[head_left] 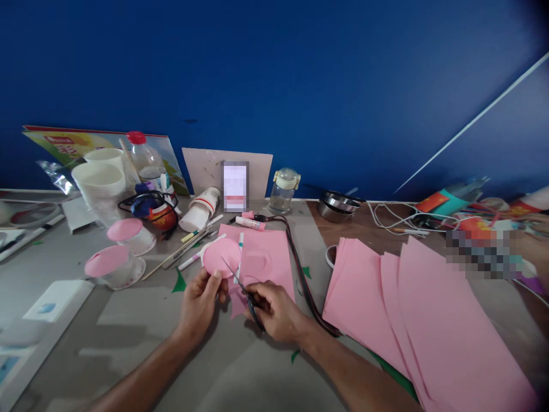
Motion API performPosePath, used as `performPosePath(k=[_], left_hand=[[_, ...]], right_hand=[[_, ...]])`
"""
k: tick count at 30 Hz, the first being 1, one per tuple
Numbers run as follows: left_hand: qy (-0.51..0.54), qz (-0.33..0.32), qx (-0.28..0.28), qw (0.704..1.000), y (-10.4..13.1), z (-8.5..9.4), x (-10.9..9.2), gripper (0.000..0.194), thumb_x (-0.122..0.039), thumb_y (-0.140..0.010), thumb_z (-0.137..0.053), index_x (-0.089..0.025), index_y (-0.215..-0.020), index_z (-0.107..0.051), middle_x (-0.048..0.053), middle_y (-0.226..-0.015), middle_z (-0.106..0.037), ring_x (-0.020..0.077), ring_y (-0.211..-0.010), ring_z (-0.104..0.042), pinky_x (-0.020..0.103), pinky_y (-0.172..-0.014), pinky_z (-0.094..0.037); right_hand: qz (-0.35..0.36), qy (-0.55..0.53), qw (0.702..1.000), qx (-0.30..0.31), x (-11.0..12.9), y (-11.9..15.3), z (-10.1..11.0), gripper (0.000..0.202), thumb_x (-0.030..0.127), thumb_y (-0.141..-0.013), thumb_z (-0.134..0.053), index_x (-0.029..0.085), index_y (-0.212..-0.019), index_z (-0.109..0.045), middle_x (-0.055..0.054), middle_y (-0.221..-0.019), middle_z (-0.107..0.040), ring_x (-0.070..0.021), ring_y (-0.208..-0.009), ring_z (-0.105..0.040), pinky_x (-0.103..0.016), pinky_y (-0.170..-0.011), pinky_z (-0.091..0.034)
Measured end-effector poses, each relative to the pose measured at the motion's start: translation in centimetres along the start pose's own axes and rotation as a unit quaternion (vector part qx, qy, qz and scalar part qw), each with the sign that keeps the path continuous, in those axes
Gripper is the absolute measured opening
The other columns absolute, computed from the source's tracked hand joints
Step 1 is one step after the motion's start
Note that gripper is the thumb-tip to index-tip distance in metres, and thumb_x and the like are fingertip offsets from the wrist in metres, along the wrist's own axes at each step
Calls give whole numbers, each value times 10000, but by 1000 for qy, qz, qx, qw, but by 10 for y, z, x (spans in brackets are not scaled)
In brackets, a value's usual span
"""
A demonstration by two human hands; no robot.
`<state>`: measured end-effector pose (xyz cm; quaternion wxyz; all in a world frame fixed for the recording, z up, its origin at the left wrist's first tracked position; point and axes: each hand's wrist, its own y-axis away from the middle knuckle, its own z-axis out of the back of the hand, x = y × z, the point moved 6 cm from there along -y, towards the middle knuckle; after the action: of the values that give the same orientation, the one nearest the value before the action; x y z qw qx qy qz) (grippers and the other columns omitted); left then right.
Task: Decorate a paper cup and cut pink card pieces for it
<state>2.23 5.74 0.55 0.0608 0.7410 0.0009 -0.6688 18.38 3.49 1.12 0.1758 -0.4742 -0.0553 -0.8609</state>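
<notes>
My left hand (201,297) pinches a round pink paper disc (217,257) by its lower edge, between thumb and fingers. In my right hand (274,312) is a pair of dark scissors (254,312), with blades pointing up and left across the disc's right side. Whether the blades are cutting into it, I cannot tell. Under and behind the disc lies a pink sheet (270,257) with a curved mark on it. A ragged pink scrap hangs or lies below the blades. Several markers lie around the disc, one partly hidden behind it.
Two upturned cups with pink tops (125,230) stand left, near stacked paper cups (98,177) and a red-capped bottle (148,160). A phone (235,186) and a glass jar (283,191) stand behind. Pink sheets (369,297) lie right. Another person's blurred hand (532,246) shows far right.
</notes>
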Motion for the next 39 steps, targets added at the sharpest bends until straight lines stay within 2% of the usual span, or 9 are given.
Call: performPosePath(k=[17,23,26,30,34,39], left_hand=[[15,0,-9,1000,-2,4,5,267,-424,-819,-619,-171,-736,-607,-37,-580,-572,76,-451,-459,195,-437,-397],[10,-16,-20,1000,-2,7,2,272,-427,-825,-620,-169,-741,-609,-34,-578,-575,78,-473,-463,196,-453,-389],[26,-27,-29,999,-3,9,-2,265,-423,-826,-624,-170,-745,-612,-37,-588,-576,73,-487,-461,194,-469,-384],[56,-25,-35,998,-4,10,0,248,-413,-808,-649,-175,-746,-614,-42,-581,-574,74,-489,-461,195,-470,-379],[63,-13,-21,998,-5,7,3,265,-426,-797,-656,-174,-725,-615,-37,-562,-561,79,-492,-464,190,-455,-370],[20,7,31,999,0,-4,2,317,-471,-785,-648,-167,-707,-608,-34,-566,-554,67,-460,-454,189,-447,-376]], right_hand=[[26,48,998,-13,2,-3,7,414,35,-696,-606,211,-1062,-681,-42,-887,-725,-191,-812,-637,-272,-747,-484],[50,44,998,-9,7,-3,15,289,192,-672,-706,177,-961,-703,11,-658,-651,-138,-609,-566,-228,-607,-440],[52,46,997,-30,9,-5,28,269,218,-673,-701,169,-937,-700,12,-659,-639,-135,-615,-566,-234,-620,-435],[72,112,987,-93,5,-8,44,319,178,-691,-640,166,-1010,-659,-2,-692,-659,-156,-639,-582,-293,-740,-437],[35,193,965,-175,-7,-11,56,391,187,-768,-583,151,-1157,-586,-63,-862,-697,-210,-795,-629,-347,-830,-409],[-53,319,936,-137,-15,-14,55,451,273,-848,-591,172,-1284,-540,-130,-1038,-679,-288,-972,-606,-380,-824,-394]])
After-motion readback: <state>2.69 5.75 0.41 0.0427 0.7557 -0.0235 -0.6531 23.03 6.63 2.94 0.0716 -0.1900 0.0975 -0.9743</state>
